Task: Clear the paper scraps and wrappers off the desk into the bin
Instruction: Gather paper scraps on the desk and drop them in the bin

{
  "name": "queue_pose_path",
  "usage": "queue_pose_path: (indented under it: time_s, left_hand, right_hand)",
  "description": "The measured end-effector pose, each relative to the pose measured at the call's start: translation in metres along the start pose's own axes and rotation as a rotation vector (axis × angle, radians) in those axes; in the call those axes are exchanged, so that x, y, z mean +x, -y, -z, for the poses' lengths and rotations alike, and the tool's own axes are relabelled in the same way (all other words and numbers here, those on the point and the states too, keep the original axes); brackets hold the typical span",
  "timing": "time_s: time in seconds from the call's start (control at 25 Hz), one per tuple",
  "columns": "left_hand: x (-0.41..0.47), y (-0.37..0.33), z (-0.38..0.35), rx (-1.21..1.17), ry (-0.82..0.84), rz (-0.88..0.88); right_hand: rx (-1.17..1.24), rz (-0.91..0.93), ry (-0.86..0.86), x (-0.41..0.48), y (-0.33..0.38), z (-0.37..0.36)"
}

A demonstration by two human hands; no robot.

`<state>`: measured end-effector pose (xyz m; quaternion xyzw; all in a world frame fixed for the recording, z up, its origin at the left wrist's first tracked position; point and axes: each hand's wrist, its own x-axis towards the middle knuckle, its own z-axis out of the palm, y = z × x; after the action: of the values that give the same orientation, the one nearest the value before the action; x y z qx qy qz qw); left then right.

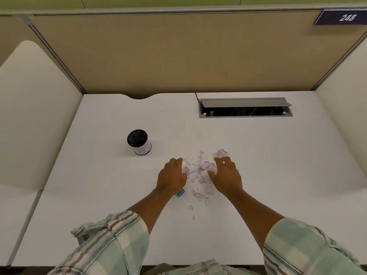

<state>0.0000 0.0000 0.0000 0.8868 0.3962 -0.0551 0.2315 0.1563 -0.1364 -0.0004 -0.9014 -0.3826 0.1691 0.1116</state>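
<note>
White desk (111, 195) within beige partitions, small black mesh bin (139, 142) far left, my left hand (172, 178) and right hand (226, 177) cupped, fingers loosely curled, flanking paper scraps (200, 175), blue wrapper (181, 192) by left wrist, cable hatch (245, 107) far right.

Bright, even overhead light, diffuse; no hard glare. White tabletop (258, 155) slightly washed out, low contrast. Soft faint shadows only: small one at base of black mesh cup (139, 142), dim ones under left hand (171, 176) and right hand (227, 175). Paper scraps (200, 175) pale, nearly merging with surface (edges hard to separate). Overall mild softness, compression smear; hands slightly blurred. Strong wide-angle distortion: partition panel (178, 52) edges bow and splay outward towards corners.
</note>
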Motion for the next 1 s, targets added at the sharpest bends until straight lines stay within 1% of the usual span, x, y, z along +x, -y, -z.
queue_pose_path:
  time_s: [0.08, 0.16, 0.24, 0.4, 0.6, 0.84, 1.0]
  left_hand:
    - [0.006, -0.002, -0.003, -0.007, 0.07, 0.032]
    - [0.01, 0.0, -0.009, 0.022, 0.118, 0.04]
    - [0.015, 0.002, -0.017, 0.026, 0.133, 0.045]
    - [0.022, 0.003, -0.024, 0.021, 0.127, 0.034]
    - [0.025, 0.007, -0.035, 0.004, 0.15, 0.018]
    - [0.033, 0.01, -0.048, -0.009, 0.134, 0.015]
    - [0.034, 0.016, -0.051, -0.151, 0.068, 0.041]
  right_hand:
    - [-0.011, -0.052, 0.099, 0.005, -0.004, -0.002]
    - [-0.082, -0.059, 0.184, 0.007, -0.01, -0.009]
    - [-0.116, -0.052, 0.216, 0.009, -0.009, -0.017]
    - [-0.082, -0.031, 0.212, 0.013, -0.003, -0.026]
    - [-0.106, -0.008, 0.188, 0.013, 0.003, -0.038]
    - [-0.119, 0.041, 0.171, 0.012, 0.003, -0.043]
    - [-0.08, 0.045, 0.126, 0.016, 0.0, -0.051]
